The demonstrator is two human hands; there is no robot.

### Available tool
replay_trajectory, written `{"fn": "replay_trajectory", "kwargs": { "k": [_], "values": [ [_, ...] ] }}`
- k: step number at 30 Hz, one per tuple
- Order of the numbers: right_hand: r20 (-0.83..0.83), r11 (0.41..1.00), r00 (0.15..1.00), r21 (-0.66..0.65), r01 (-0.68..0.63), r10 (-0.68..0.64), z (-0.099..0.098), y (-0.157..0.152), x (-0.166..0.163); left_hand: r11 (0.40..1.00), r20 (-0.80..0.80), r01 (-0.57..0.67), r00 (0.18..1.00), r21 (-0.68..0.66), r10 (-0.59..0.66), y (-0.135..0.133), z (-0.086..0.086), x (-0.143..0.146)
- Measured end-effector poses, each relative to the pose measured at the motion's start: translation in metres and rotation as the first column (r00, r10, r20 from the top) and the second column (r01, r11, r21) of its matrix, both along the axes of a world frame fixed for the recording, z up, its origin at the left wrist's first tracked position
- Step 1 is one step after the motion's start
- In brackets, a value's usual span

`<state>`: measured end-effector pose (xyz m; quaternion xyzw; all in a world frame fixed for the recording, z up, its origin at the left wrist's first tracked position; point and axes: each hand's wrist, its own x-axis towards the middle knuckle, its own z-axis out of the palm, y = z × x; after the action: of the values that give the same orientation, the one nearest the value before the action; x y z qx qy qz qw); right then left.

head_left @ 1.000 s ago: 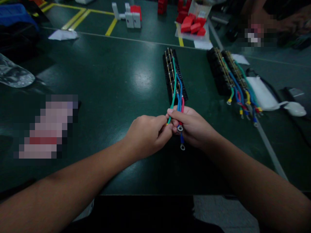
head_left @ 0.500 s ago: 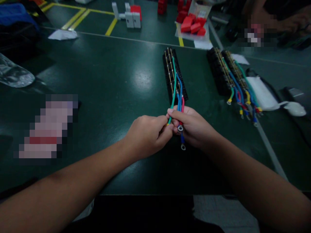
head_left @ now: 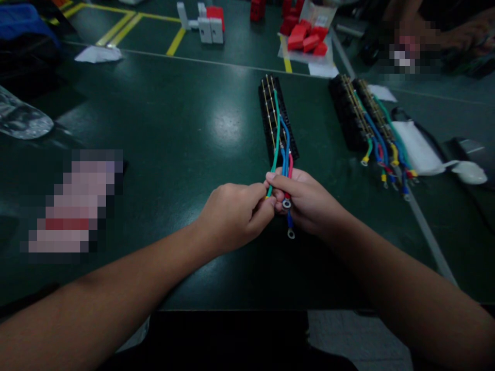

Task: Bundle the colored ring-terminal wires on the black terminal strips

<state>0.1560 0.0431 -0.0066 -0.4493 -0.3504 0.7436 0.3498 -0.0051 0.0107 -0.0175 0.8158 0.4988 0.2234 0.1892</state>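
A long black terminal strip (head_left: 266,111) with thin brass-coloured bars lies on the dark green table, its near end close to my hands. Green, blue and red wires run from it toward me. My left hand (head_left: 237,214) pinches the green wire (head_left: 277,136) near its yellow end sleeve; the tip is hidden by the fingers. Around the wire bundle my right hand (head_left: 307,198) is closed, its thumb against the green wire. Below its fingers two ring terminals (head_left: 291,233) stick out, the lower one on a blue sleeve.
Two similar wired strips (head_left: 348,113) lie at the right, near a white pouch (head_left: 415,149). Red plastic parts (head_left: 305,38) and grey blocks (head_left: 211,30) stand at the back. A blurred-out flat object (head_left: 79,201) lies at the left. Another person's hands show at the upper right.
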Motion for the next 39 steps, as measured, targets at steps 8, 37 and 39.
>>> {"fn": "replay_trajectory", "kwargs": {
  "k": [8,37,39],
  "values": [
    [0.013,1.0,1.0,0.0,0.001,-0.001,0.0007,-0.0003,-0.0008,1.0,0.006,-0.001,1.0,0.002,0.001,-0.0007,-0.0002,-0.0009],
    [-0.001,0.999,1.0,0.03,-0.009,0.009,-0.0019,-0.0016,-0.0008,1.0,-0.02,0.018,1.0,-0.002,-0.018,-0.0003,0.0014,-0.0016],
    [-0.003,0.999,1.0,0.035,-0.012,0.012,-0.0024,-0.0016,-0.0004,1.0,-0.023,0.026,0.999,-0.009,-0.026,0.0,0.002,-0.0013]
  ]
}}
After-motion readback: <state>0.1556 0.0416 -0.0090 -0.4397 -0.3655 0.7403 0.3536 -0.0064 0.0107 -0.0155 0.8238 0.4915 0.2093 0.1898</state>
